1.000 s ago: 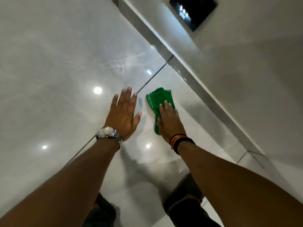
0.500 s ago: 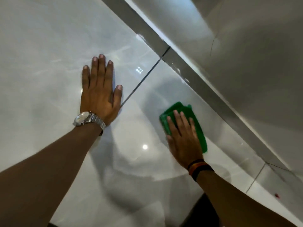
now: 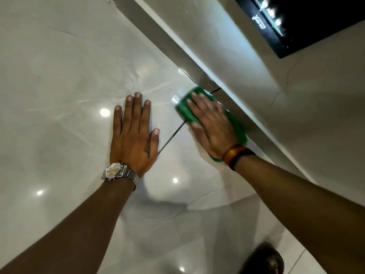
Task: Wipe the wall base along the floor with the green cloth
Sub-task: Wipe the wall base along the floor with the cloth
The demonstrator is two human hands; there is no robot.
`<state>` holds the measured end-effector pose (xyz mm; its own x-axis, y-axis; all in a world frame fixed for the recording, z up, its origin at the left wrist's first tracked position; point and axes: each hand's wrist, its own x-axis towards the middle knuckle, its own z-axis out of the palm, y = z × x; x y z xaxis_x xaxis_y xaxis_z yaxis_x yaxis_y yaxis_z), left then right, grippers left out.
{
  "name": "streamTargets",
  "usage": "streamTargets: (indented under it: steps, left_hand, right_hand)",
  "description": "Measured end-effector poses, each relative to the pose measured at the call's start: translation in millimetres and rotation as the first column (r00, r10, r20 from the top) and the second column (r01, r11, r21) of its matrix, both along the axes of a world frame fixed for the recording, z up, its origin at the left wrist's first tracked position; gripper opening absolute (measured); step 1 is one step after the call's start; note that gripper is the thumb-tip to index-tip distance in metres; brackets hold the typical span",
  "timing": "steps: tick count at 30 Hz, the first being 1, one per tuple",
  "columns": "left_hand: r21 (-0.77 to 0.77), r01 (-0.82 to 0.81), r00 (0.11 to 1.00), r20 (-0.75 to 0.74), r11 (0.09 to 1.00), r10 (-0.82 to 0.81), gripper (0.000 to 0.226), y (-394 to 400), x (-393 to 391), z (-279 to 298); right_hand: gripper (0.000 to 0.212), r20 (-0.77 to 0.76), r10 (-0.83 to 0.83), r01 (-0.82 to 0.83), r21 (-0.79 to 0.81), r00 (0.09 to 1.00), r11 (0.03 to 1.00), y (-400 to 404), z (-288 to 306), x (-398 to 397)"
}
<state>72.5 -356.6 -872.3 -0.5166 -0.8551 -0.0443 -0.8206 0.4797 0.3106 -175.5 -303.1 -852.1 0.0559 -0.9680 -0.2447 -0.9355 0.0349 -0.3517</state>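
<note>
The green cloth (image 3: 184,109) lies flat on the glossy floor, its far edge against the grey wall base (image 3: 158,36) that runs diagonally from upper left to lower right. My right hand (image 3: 212,125) presses down on the cloth with fingers spread, covering most of it; it is motion-blurred. My left hand (image 3: 134,135) rests palm-down on the floor tile to the left of the cloth, fingers apart, holding nothing. A silver watch sits on the left wrist, dark and orange bands on the right.
Glossy pale floor tiles (image 3: 59,86) with a dark grout line (image 3: 170,138) between the two hands. The off-white wall (image 3: 296,115) rises above the base, with a black panel (image 3: 316,20) at upper right. My foot (image 3: 264,260) shows at the bottom right.
My right hand has slid the green cloth away from me across the tile until it meets the wall base. My left hand stays flat on the floor.
</note>
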Motion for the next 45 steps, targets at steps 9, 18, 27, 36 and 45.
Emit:
streamTargets:
  steps: [9, 18, 27, 36, 45]
  left_hand:
    - [-0.056, -0.24, 0.969, -0.069, 0.969, 0.236, 0.069, -39, 13, 1]
    - [-0.071, -0.208, 0.978, -0.03, 0.976, 0.206, 0.07, -50, 15, -3]
    - [-0.102, -0.211, 0.977, -0.037, 0.972, 0.208, 0.07, -52, 16, -8]
    - [-0.034, -0.223, 0.975, -0.019, 0.974, 0.223, 0.071, -49, 13, -3]
    - [-0.074, -0.232, 0.972, -0.05, 0.97, 0.229, 0.069, -50, 13, -4]
  right_hand:
    - [0.058, -0.075, 0.008, -0.013, -0.058, 0.997, 0.998, -1, -4, 15]
    - [0.062, -0.183, -0.044, 0.057, 0.068, 0.982, 0.996, 68, 4, 4]
    - [0.052, -0.055, 0.158, -0.166, -0.182, 0.986, 0.969, -138, -5, 65]
    - [0.059, -0.087, -0.255, 0.255, -0.012, 0.963, 0.967, 20, 3, 36]
    - [0.055, 0.026, -0.044, 0.048, -0.176, 0.999, 0.983, -129, -1, 83]
